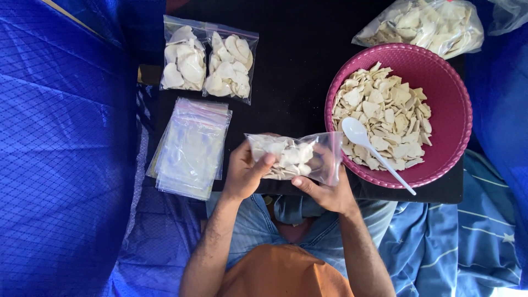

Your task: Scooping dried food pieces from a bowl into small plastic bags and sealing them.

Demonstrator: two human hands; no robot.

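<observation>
fingers [263, 164] of the left hand [245, 173] and right hand [325, 192] pinch a clear bag of pale chips [291, 157] over the black board's [297, 71] near edge, beside the pink bowl [451, 104].

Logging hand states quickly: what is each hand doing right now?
Left hand: closed on the small clear bag of chips, gripping its left end.
Right hand: holding the same bag from below.
</observation>
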